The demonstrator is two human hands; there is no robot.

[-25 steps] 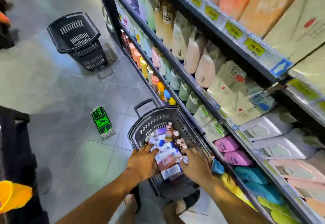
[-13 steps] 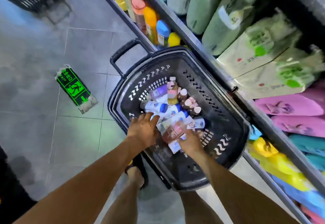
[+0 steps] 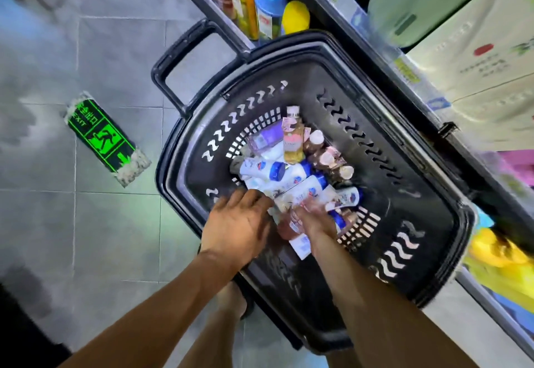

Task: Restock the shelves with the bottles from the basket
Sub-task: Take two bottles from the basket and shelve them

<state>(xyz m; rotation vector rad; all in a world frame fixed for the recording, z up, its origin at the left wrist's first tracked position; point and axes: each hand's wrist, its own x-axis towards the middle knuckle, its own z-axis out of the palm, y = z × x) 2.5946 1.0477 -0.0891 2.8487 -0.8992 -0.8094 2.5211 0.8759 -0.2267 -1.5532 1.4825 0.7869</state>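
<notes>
The view had dropped closer over the black basket (image 3: 427, 223) than a second before. Both hands stayed in its near end: the left hand (image 3: 239, 223) lay flat and open on the bottles (image 3: 289, 171), while the right hand (image 3: 315, 223) was closed around a pinkish bottle (image 3: 289, 227). Restocking had hardly begun. Left of the basket was grey tile floor (image 3: 86, 223) with a green exit sign (image 3: 101, 136); right of it, the shelves (image 3: 404, 73).
</notes>
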